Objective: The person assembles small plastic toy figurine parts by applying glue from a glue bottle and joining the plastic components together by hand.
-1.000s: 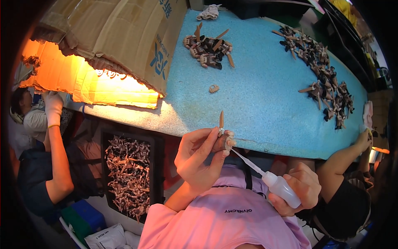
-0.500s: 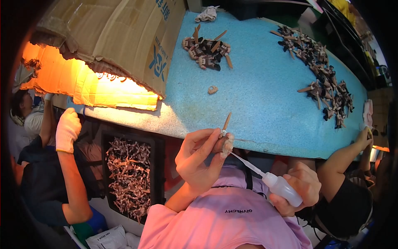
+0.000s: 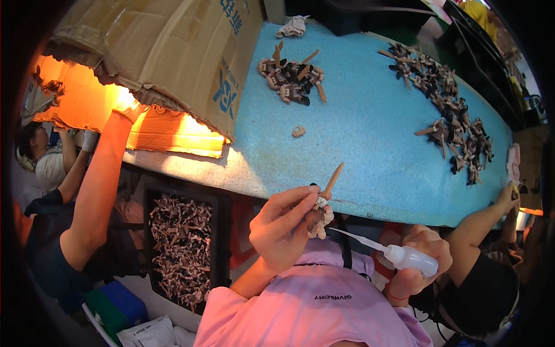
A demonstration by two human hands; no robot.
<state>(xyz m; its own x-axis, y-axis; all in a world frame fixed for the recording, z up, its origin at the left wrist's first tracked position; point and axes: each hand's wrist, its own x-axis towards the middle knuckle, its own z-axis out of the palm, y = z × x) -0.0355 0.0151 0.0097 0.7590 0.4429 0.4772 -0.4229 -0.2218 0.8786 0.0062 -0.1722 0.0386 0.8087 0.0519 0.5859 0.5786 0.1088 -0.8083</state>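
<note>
Blue foam table (image 3: pixel 370 133) carries two heaps of finished figures (image 3: pixel 292 78); left hand (image 3: pixel 280 231) pinches a small figure (image 3: pixel 319 213) near the chest; right hand (image 3: pixel 419 260) grips a glue bottle (image 3: pixel 404 258); a crate of unglued parts (image 3: pixel 179 248) remains.

One head-worn view looks steeply down, close over the hands, facing across the near edge of the blue table (image 3: pixel 370 133).

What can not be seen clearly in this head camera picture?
- Small tan and brown figure piece, head view: left hand covers its lower part.
- White squeeze bottle: right hand hides its base.
- Dark pieces in black crate: too small.
- Inside of the lit brown cardboard box: glare.
</note>
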